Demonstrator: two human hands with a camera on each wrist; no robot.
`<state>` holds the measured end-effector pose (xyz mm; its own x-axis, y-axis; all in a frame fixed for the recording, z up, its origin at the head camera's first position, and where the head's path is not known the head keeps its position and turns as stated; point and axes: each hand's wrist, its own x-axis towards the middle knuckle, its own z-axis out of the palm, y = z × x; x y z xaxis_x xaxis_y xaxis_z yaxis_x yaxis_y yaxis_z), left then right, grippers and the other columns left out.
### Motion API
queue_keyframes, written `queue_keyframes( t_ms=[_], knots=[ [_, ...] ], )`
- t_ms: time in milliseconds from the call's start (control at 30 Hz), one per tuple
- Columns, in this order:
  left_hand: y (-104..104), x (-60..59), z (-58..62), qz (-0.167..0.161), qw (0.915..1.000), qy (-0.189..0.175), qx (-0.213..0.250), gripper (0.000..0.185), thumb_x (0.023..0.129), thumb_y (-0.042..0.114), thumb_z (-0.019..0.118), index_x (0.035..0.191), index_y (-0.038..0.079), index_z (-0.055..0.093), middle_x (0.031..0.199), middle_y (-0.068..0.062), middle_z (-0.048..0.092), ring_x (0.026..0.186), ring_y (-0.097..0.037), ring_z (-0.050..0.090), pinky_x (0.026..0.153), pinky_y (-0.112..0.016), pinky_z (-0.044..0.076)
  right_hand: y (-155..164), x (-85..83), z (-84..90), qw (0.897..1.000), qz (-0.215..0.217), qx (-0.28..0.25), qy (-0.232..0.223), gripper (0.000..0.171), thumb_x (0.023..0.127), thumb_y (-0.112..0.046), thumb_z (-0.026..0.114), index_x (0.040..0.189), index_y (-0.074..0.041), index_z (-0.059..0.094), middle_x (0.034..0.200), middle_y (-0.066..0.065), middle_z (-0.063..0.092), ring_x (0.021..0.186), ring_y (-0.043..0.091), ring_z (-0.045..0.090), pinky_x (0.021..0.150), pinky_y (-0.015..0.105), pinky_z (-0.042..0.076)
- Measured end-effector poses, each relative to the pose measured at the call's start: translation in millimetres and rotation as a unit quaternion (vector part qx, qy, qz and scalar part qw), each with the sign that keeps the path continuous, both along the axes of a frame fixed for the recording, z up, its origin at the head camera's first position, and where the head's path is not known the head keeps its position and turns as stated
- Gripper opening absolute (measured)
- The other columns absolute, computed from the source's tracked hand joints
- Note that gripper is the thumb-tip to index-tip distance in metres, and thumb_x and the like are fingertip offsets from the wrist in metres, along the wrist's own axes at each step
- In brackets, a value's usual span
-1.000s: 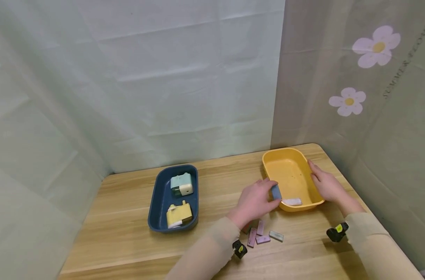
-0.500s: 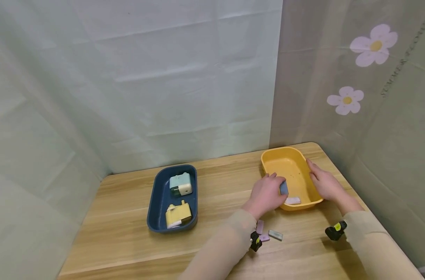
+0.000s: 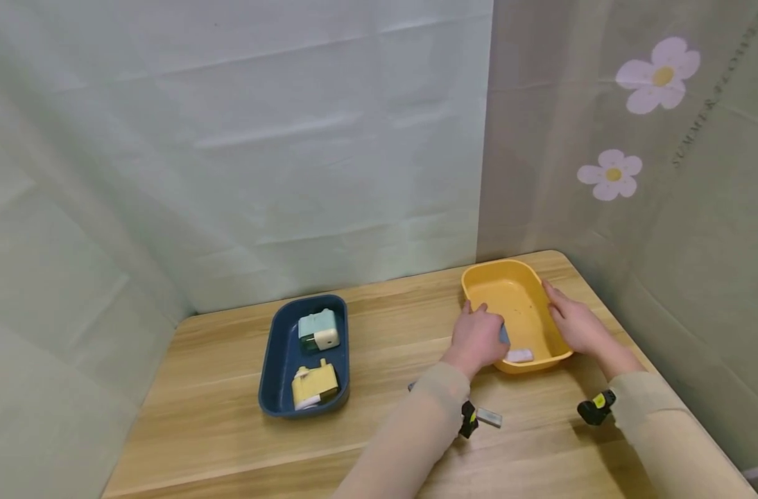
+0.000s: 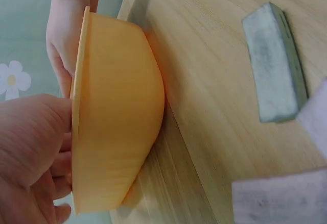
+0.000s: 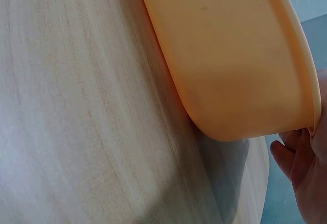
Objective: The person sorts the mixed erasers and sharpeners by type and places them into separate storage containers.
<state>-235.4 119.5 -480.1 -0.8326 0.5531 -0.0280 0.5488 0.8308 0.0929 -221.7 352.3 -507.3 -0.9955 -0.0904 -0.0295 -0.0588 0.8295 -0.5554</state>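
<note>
A yellow tray (image 3: 478, 278) stands at the table's far right, and a pale eraser (image 3: 519, 355) lies in its near corner. My left hand (image 3: 492, 333) reaches over the tray's left rim and pinches a small blue eraser (image 3: 505, 335), which my fingers mostly hide. My right hand (image 3: 564, 317) rests with straight fingers along the tray's right wall. In the left wrist view the left hand (image 4: 30, 147) is at the yellow tray's (image 4: 117, 117) rim. In the right wrist view my fingers (image 5: 299, 165) lie beside the yellow tray (image 5: 230, 55).
A dark blue tray (image 3: 277, 360) at mid-table holds a teal sharpener (image 3: 316, 330) and a yellow sharpener (image 3: 315, 387). A grey-green eraser (image 3: 489, 416) (image 4: 273, 63) and pink erasers (image 4: 276, 201) lie on the wood near my left sleeve. Curtains close the back and right sides.
My left hand has carried the blue eraser up and to the right, from beside the yellow tray's near-left corner to over its left rim. The right hand has stayed on the tray.
</note>
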Motion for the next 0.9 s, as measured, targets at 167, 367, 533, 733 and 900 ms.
queue_keyframes(
  t_ms=[167, 367, 533, 733, 900],
  knots=[
    [4.3, 2.9, 0.8, 0.024, 0.9992, 0.004, -0.031, 0.021, 0.091, 0.043, 0.082, 0.106, 0.029, 0.081, 0.113, 0.016, 0.078, 0.147, -0.012, 0.05, 0.13, -0.05, 0.024, -3.0, 0.3, 0.4, 1.0, 0.002, -0.001, 0.0, 0.06, 0.118, -0.019, 0.036, 0.169, 0.001, 0.014, 0.168, 0.036, 0.021, 0.153, 0.057, 0.024, 0.123, 0.069, 0.023],
    [7.1, 4.7, -0.2, 0.041, 0.9974, 0.008, -0.059, 0.014, 0.095, 0.04, 0.077, 0.105, 0.03, 0.08, 0.109, 0.015, 0.077, 0.135, -0.011, 0.058, 0.126, -0.05, 0.031, -5.6, 0.4, 0.8, 1.0, 0.005, -0.001, 0.005, 0.059, 0.117, -0.018, 0.036, 0.169, 0.002, 0.015, 0.167, 0.037, 0.022, 0.153, 0.057, 0.025, 0.123, 0.069, 0.024],
    [7.9, 6.4, -1.0, 0.051, 0.9965, 0.004, -0.066, 0.011, 0.095, 0.035, 0.076, 0.104, 0.029, 0.079, 0.101, 0.011, 0.075, 0.113, -0.01, 0.065, 0.123, -0.05, 0.037, -8.2, 1.0, -0.7, 1.0, 0.005, -0.005, 0.003, 0.06, 0.117, -0.018, 0.037, 0.169, 0.001, 0.014, 0.168, 0.036, 0.021, 0.154, 0.056, 0.024, 0.123, 0.069, 0.023],
    [9.2, 6.3, -1.5, 0.065, 0.9951, -0.004, -0.074, 0.014, 0.095, 0.037, 0.077, 0.107, 0.03, 0.079, 0.104, 0.01, 0.075, 0.111, -0.012, 0.066, 0.121, -0.051, 0.039, -10.7, 0.4, -1.2, 1.0, 0.008, -0.006, 0.004, 0.059, 0.118, -0.019, 0.036, 0.169, 0.001, 0.015, 0.169, 0.035, 0.021, 0.154, 0.057, 0.024, 0.122, 0.07, 0.024],
    [8.1, 7.1, -0.8, 0.063, 0.9953, -0.002, -0.073, 0.015, 0.097, 0.038, 0.075, 0.108, 0.03, 0.079, 0.106, 0.01, 0.075, 0.112, -0.012, 0.065, 0.121, -0.052, 0.039, -10.7, 0.4, -1.0, 1.0, 0.011, -0.002, 0.008, 0.059, 0.117, -0.017, 0.037, 0.169, 0.003, 0.016, 0.168, 0.036, 0.022, 0.153, 0.058, 0.025, 0.122, 0.07, 0.024]
  ],
)
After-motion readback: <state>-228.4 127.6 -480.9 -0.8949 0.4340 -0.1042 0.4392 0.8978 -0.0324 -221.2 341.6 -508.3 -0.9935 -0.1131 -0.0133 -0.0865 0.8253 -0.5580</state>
